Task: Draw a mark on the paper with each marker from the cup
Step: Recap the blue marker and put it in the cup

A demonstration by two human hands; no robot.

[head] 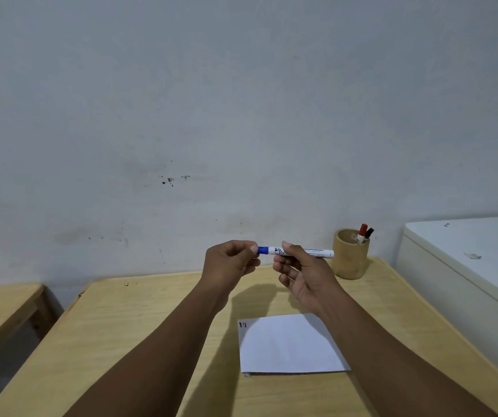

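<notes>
I hold a white marker with a blue cap (pixel 295 252) level above the table. My right hand (pixel 303 273) grips its white barrel, and my left hand (pixel 231 261) pinches the blue cap end. The white paper (pixel 289 344) lies flat on the wooden table (pixel 139 341) below my hands, with small black and red marks at its top left corner. A tan cup (pixel 350 257) stands at the back right of the table, holding a red-capped marker (pixel 362 233) and a black-capped marker (pixel 369 233).
A white cabinet or appliance (pixel 467 266) stands right of the table. A second wooden table (pixel 0 308) sits to the left across a gap. A pale wall rises directly behind the table.
</notes>
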